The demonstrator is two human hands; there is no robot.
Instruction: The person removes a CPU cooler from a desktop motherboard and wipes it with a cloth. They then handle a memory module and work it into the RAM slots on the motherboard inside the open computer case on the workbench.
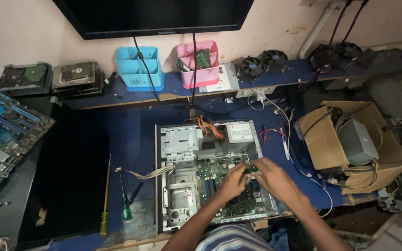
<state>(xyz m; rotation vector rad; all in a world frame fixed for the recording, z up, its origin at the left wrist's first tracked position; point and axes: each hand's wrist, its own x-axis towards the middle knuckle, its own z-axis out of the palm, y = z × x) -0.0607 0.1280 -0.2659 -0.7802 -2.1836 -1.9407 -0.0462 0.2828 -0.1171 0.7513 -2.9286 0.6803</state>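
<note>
**Hands meet over a module in an open computer case**

A person's left hand and right hand pinch a small green module between their fingertips, just above the motherboard inside the open case on a blue bench. The step appears to be fitting the module; seating it would call for careful alignment and even pressure. Two screwdrivers lie to the left; a cardboard box sits to the right.
</note>
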